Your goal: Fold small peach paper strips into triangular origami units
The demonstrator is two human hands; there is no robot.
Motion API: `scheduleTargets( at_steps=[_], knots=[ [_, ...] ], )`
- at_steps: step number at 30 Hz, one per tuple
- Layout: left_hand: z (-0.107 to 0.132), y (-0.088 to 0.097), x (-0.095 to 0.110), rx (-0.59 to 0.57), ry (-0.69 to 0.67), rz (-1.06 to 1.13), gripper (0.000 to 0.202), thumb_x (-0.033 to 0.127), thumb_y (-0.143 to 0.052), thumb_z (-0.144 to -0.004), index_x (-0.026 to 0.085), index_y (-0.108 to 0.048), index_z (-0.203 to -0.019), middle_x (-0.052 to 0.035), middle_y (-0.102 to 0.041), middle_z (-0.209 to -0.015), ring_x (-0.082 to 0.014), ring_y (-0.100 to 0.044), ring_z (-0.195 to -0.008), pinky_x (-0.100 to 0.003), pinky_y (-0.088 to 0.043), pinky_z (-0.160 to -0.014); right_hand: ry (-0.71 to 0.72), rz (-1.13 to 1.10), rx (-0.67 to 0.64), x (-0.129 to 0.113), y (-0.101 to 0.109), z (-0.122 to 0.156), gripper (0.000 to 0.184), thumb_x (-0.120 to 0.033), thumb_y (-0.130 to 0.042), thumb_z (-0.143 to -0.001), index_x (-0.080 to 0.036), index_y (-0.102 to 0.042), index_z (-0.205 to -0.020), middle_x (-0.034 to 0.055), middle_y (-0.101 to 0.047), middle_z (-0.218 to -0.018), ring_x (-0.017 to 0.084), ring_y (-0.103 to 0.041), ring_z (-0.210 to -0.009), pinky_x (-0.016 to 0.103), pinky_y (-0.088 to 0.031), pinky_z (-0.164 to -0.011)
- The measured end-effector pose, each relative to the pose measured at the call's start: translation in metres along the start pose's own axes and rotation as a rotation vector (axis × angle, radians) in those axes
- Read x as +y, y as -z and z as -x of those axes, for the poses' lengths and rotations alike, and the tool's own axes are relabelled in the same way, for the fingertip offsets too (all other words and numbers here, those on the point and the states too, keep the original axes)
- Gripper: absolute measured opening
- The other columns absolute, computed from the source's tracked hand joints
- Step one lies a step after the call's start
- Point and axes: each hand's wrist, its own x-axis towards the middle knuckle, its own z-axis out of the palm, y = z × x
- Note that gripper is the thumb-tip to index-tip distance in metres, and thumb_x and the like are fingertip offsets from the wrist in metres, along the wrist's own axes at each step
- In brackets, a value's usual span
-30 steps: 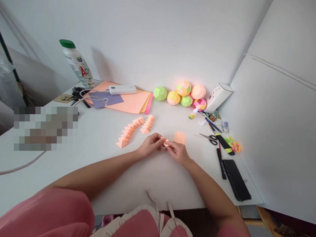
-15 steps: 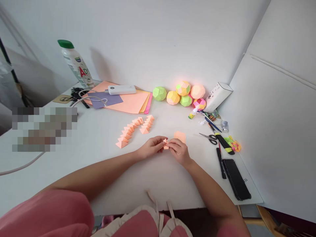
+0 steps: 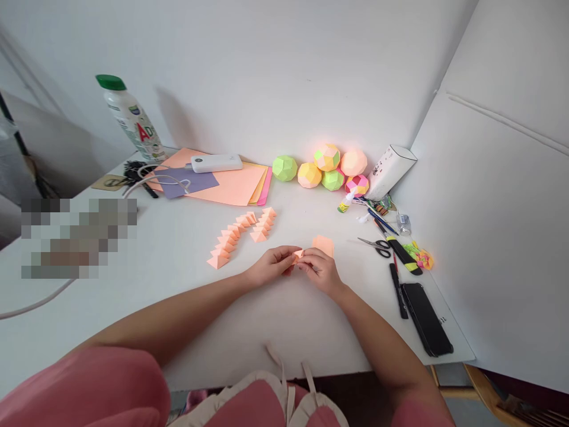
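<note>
My left hand [image 3: 271, 267] and my right hand [image 3: 320, 271] meet over the middle of the white table [image 3: 186, 284], both pinching one small folded piece of orange paper [image 3: 297, 255]. A flat orange paper square [image 3: 323, 244] lies just behind my right hand. Two rows of folded orange paper units [image 3: 240, 234] lie behind my left hand.
Several coloured paper balls [image 3: 326, 168] sit by the back wall beside a white box [image 3: 391, 171]. Sheets of coloured paper [image 3: 226, 184] carry a white power bank [image 3: 217, 163]. A bottle [image 3: 128, 118] stands back left. Scissors [image 3: 377, 246], pens and a black phone [image 3: 425, 326] lie at right.
My hands have drawn closer together around the small orange piece, fingers shifting on it. The view has tilted slightly; nothing else on the table moved.
</note>
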Motion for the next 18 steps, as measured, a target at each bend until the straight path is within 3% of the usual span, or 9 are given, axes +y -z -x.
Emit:
scheduleTargets(
  at_steps=[5,9,14,18],
  knots=[
    [0.0018,-0.0006,0.003,-0.035,-0.054,-0.001,0.038,0.04,-0.045,-0.084,0.018,-0.057,-0.112,-0.0034,-0.057,-0.077,-0.0134,-0.049,-0.066,-0.026,-0.042,-0.061,-0.333,-0.263,0.005,-0.0054,-0.0025,-0.0004,0.012,-0.029,-0.059,-0.079,-0.019,-0.062,-0.074,0.0045,-0.057,-0.079,0.013,-0.059,-0.063,0.028,-0.054,-0.057],
    [0.0031,-0.0027,0.0064,-0.074,-0.088,0.027,0.036,0.038,-0.044,-0.084,0.018,-0.056,-0.112,-0.0049,-0.058,-0.083,-0.0151,-0.051,-0.073,-0.028,-0.044,-0.066,-0.51,-0.441,0.021,-0.0068,-0.004,0.0006,0.012,-0.029,-0.061,-0.076,-0.019,-0.054,-0.075,0.0004,-0.058,-0.07,0.013,-0.06,-0.059,0.028,-0.053,-0.056],
    [0.0022,-0.0038,0.004,-0.105,-0.115,0.016,0.035,0.034,-0.044,-0.083,0.018,-0.054,-0.112,-0.0043,-0.059,-0.08,-0.0149,-0.052,-0.071,-0.027,-0.044,-0.064,-0.541,-0.536,0.022,-0.003,-0.007,0.0022,0.017,-0.024,-0.06,-0.075,-0.021,-0.044,-0.08,-0.0047,-0.055,-0.064,0.012,-0.06,-0.055,0.025,-0.05,-0.052],
    [0.0012,-0.0025,-0.0021,-0.056,-0.083,-0.046,0.042,0.034,-0.047,-0.082,0.018,-0.049,-0.121,-0.0015,-0.055,-0.073,-0.0127,-0.05,-0.063,-0.025,-0.042,-0.058,-0.512,-0.524,0.004,-0.0011,-0.0094,0.0031,0.029,-0.021,-0.06,-0.072,-0.023,-0.039,-0.092,-0.0073,-0.053,-0.065,0.01,-0.058,-0.053,0.024,-0.049,-0.052]
  ],
)
